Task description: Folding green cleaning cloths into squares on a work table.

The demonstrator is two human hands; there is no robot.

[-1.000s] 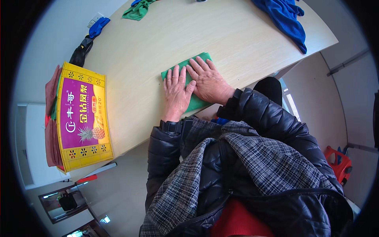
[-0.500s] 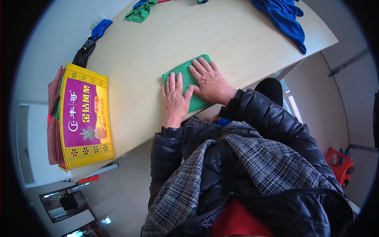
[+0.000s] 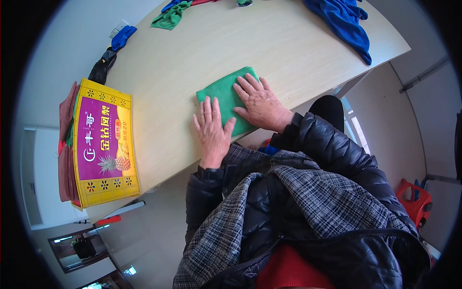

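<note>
A green cloth (image 3: pixel 225 98), folded into a flat rectangle, lies near the front edge of the pale wooden table (image 3: pixel 166 111). My left hand (image 3: pixel 212 132) rests flat over its near left part, fingers stretched out. Flat on the right side of the cloth is my right hand (image 3: pixel 262 105), its fingers a little spread. Neither hand grips anything. Parts of the cloth's right and lower left sides are hidden under the hands.
At the left stands a yellow and purple carton (image 3: pixel 107 144) with folded brown cloths (image 3: pixel 69 166) in it. A blue cloth (image 3: pixel 344 29) lies crumpled at the far right. Another green cloth (image 3: pixel 172 17) is at the far edge. A red plastic stool (image 3: pixel 415 202) stands lower right.
My left hand has slid toward me, and my right hand has shifted slightly right and nearer. The hands are farther apart, and more of the green cloth shows between them.
</note>
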